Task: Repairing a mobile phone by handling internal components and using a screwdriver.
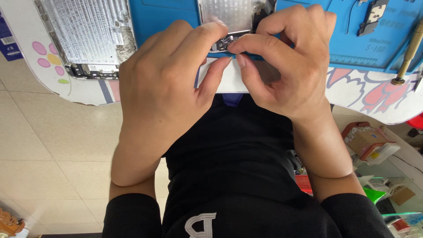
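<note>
Beige floor tiles (53, 145) showed below the edge of a white table (88, 94) printed with pastel flowers, and a blue work mat (167, 17) lay across the table's middle. I watched both hands meet at the near edge of that mat, over an opened phone body (229, 15) whose silvery inner plate faced up.

My left hand (163, 88) was curled, its forefinger and thumb drawn together at the phone's bottom end, where small dark connector parts (222, 44) sat. My right hand (291, 66) mirrored it, thumb and forefinger pressed tip to tip in a fine pinch right beside the left fingertips; whatever they held was too small for me to make out. The other fingers of both hands were folded in, not spread. A white strip (231, 79) lay under the thumbs at the table's edge.

I judged the step in hand to be fine work on that bottom connector area, seating or lifting a tiny part. The next move, as I read it, called for a steady, light grip and very small motion, since the pieces there looked fragile.

Off to the left lay a second opened metal housing (88, 35); to the right, a brass-handled tool (407, 55) and a small dark component (372, 17) rested on the mat.
</note>
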